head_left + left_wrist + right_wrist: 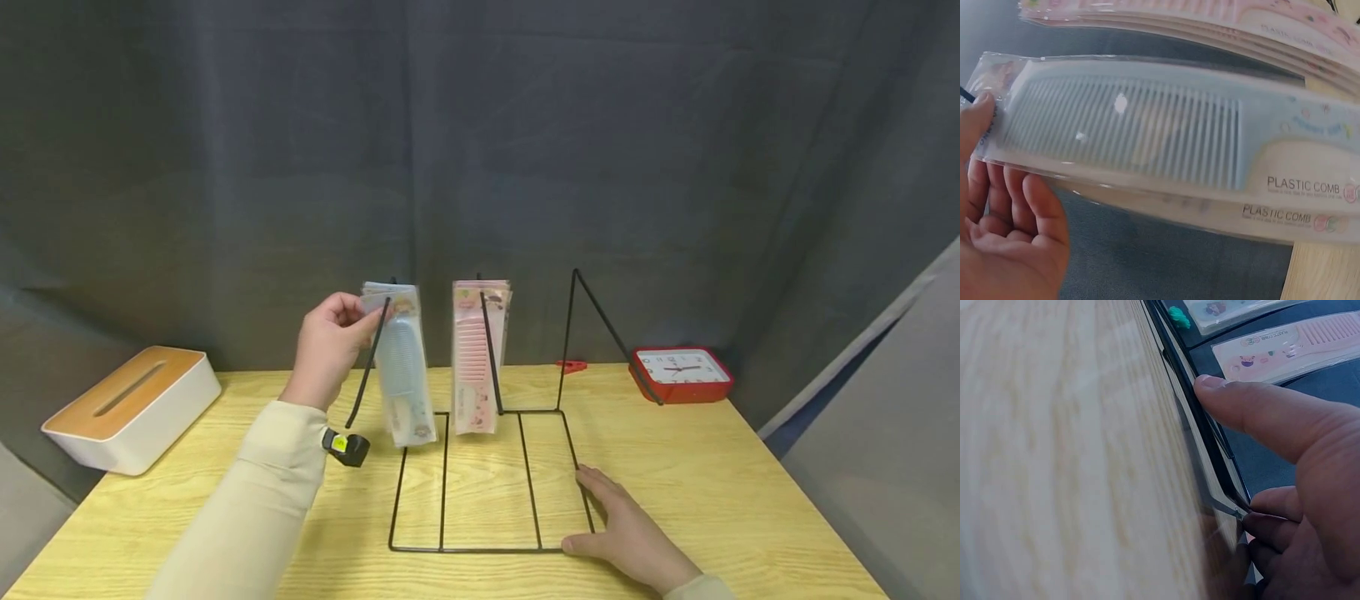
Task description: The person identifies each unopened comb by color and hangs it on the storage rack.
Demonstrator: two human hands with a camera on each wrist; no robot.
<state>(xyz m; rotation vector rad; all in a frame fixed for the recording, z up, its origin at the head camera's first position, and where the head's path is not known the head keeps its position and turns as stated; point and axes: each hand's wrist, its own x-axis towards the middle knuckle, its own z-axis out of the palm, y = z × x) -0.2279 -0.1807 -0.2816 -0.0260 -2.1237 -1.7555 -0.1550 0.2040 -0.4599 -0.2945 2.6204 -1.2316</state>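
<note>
A black wire rack (491, 549) stands on the table, with three sloping prongs rising at its back. Bagged blue plastic combs (405, 367) hang on the left prong. My left hand (330, 346) pinches the top edge of the front blue pack between thumb and fingers, close beside the prong; in the left wrist view another blue pack (1272, 215) shows behind it. Several pink comb packs (472, 358) hang on the middle prong. My right hand (630, 533) holds the rack's front right corner, thumb on the front bar and fingers at the side bar.
A white tissue box (161, 417) with a wooden lid stands at the left. At the back right sits a red clock (682, 392), overlapped by the bare right prong (600, 315). A small red clip (572, 366) lies near the table's back edge. Dark cloth hangs behind.
</note>
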